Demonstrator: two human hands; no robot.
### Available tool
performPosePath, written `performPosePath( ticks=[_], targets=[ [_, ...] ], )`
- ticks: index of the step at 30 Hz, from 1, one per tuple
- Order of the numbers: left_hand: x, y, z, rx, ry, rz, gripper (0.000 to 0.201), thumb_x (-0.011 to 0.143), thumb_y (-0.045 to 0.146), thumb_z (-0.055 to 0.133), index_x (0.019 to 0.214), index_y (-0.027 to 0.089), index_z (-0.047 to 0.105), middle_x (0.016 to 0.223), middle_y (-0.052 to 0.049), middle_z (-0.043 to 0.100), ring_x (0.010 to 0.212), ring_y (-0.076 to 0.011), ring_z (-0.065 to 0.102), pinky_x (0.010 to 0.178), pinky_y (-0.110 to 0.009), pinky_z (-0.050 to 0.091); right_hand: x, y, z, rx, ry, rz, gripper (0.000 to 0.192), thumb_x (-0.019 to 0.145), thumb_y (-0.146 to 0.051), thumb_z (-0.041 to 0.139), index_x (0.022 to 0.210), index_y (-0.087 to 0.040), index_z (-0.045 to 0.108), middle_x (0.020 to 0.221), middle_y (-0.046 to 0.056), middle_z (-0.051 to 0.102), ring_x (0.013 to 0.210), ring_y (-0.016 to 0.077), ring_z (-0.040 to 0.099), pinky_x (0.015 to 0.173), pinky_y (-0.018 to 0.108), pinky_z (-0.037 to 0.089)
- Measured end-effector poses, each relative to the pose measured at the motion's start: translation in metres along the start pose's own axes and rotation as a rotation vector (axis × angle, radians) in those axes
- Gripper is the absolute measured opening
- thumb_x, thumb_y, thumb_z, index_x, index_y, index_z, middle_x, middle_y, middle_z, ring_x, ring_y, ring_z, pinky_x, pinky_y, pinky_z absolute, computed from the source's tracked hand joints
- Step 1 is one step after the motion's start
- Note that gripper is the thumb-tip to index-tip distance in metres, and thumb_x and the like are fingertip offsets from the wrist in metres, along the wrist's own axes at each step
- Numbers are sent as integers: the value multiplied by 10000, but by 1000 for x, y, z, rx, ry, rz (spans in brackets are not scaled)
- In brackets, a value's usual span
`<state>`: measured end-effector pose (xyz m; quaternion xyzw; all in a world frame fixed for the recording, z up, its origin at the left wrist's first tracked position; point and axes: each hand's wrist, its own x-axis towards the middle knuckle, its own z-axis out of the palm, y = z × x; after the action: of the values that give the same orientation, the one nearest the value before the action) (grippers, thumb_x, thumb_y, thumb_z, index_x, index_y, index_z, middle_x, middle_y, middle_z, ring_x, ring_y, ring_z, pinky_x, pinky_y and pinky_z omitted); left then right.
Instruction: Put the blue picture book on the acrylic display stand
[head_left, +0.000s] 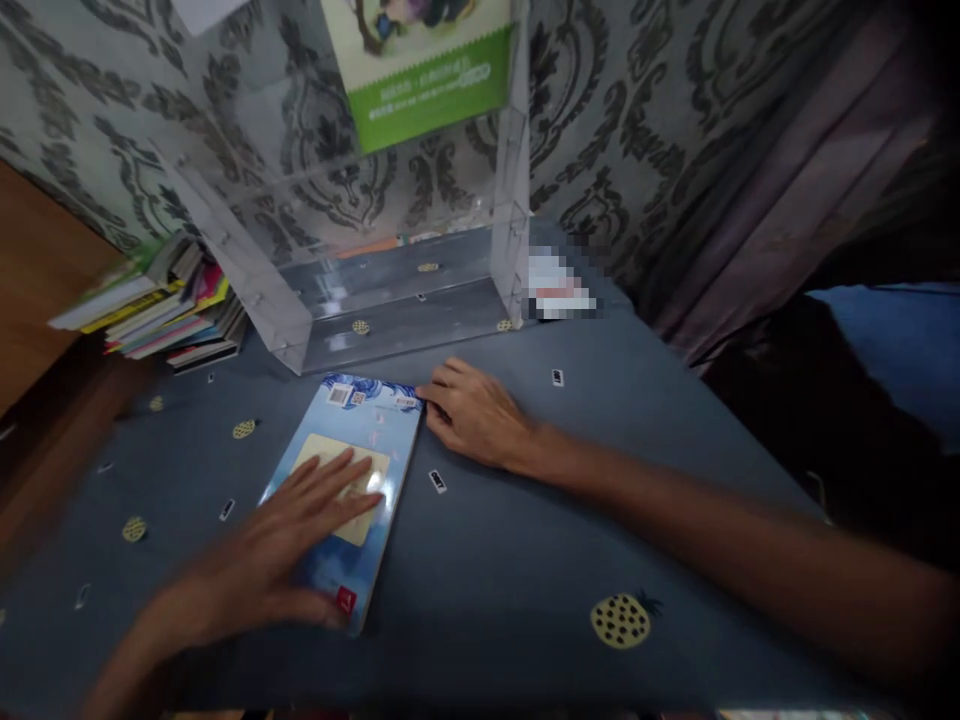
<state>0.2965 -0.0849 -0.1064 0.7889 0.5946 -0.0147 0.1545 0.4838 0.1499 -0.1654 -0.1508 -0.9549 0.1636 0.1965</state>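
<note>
A blue-covered book [358, 425] with a pale yellow panel lies flat on the blue patterned cloth [495, 560]. My left hand [285, 545] rests flat on its cover, fingers spread, thumb along the near edge. At the book's far right corner my right hand [472, 412] lies with its fingertips touching the corner. Neither hand has lifted the book.
A clear acrylic box [360, 200] stands just behind the book, with a green-and-white book [424, 70] inside near its top. A stack of books [169, 305] lies at the left against the patterned wall. A curtain [787, 180] hangs at the right.
</note>
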Motion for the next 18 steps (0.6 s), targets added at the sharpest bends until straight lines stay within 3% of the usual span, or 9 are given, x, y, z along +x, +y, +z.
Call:
performPosePath(
  ticks=[4,7,10,18],
  targets=[
    [-25,15,18,93,-22,-58,1142,741,475,846,1614,356,120,1681,-89,208,1541,-355,207,1199,-611,315,-2,-3,0,-99,-25,-41,245,992,-210,503,1053,-101,714,1025,150,666,996,268,529,832,392,452],
    [-24,24,32,178,53,-102,998,844,374,765,1613,351,129,1676,-69,240,1544,-335,213,1202,-596,318,5,-1,4,-98,-27,-87,243,1006,-230,504,1092,-99,691,1058,149,657,1005,269,529,857,404,452],
    [-17,25,41,244,139,-105,845,940,425,642,1612,358,135,1659,-66,296,1530,-325,267,1195,-577,332,19,3,9,-77,-49,-145,234,1007,-229,519,1125,-99,674,1101,150,648,1019,262,534,886,402,448],
    [-10,13,45,326,208,-143,704,1003,538,474,1610,360,165,1642,-83,333,1503,-324,333,1157,-551,390,55,10,24,-96,-63,-213,273,1023,-248,499,1188,-87,645,1179,159,643,1056,266,525,899,402,424]
  ],
)
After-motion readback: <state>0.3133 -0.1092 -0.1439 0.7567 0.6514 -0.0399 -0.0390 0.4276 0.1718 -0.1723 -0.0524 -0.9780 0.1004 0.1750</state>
